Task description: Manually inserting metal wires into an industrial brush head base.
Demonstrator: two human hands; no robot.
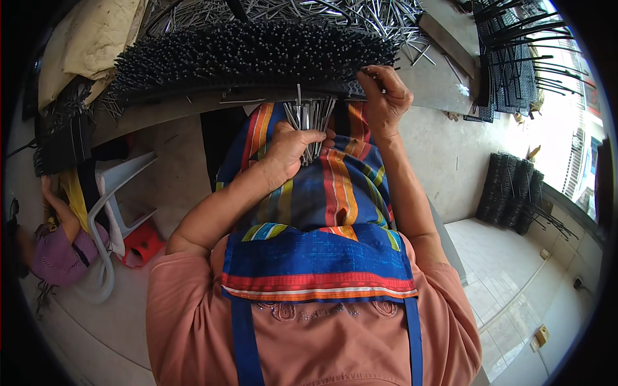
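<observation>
My left hand (288, 153) is closed round a bundle of thin, silvery metal strips (313, 114), held over my lap above the striped apron (318, 257). One strip sticks up higher than the others. In front of me, along the table edge, lies a long black panel (251, 61) thickly set with upright dark prongs. My right hand (387, 100) is at the panel's right end, thumb and fingers pinched together by its near edge. Whatever is between those fingertips is too small or too hidden to name.
Loose metal strips (386, 19) are heaped behind the panel on the grey table (444, 93). Black pronged panels (505, 71) stand at the far right; dark rolls (508, 193) rest on the floor. A person (64, 254) sits at left near a pale plastic chair (106, 215).
</observation>
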